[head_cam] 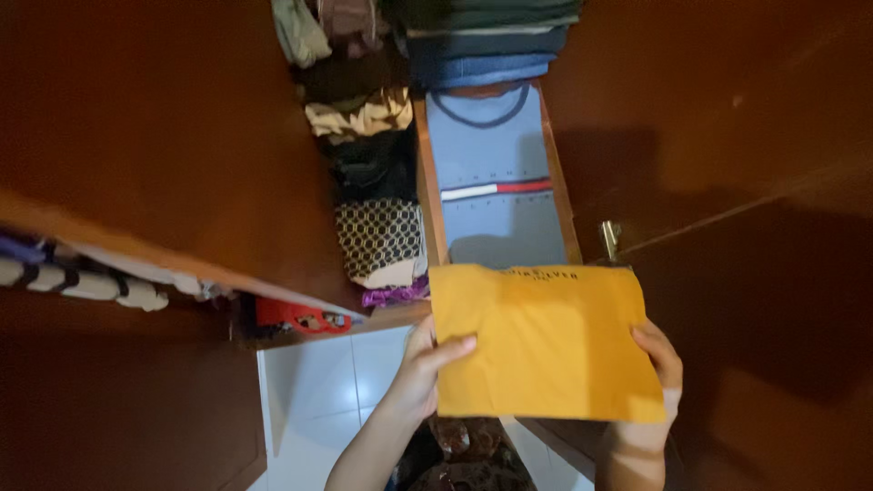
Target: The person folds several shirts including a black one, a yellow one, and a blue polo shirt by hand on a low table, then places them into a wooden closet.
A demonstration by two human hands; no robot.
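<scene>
Both hands hold a folded mustard-yellow shirt (546,341) flat in front of me. My left hand (426,368) grips its left edge with the thumb on top. Along its right edge my right hand (659,364) curls its fingers over the cloth. Just beyond the shirt an open wooden drawer (424,182) holds a folded light-blue shirt (496,177) with a white and red chest stripe. The yellow shirt covers the drawer's near end.
Left of the drawer, folded clothes are stacked on a shelf, among them a black-and-cream patterned piece (380,238) and a beige one (359,116). Dark folded garments (486,45) lie above the drawer. Brown wardrobe doors (155,118) flank both sides. White floor tiles (336,382) show below.
</scene>
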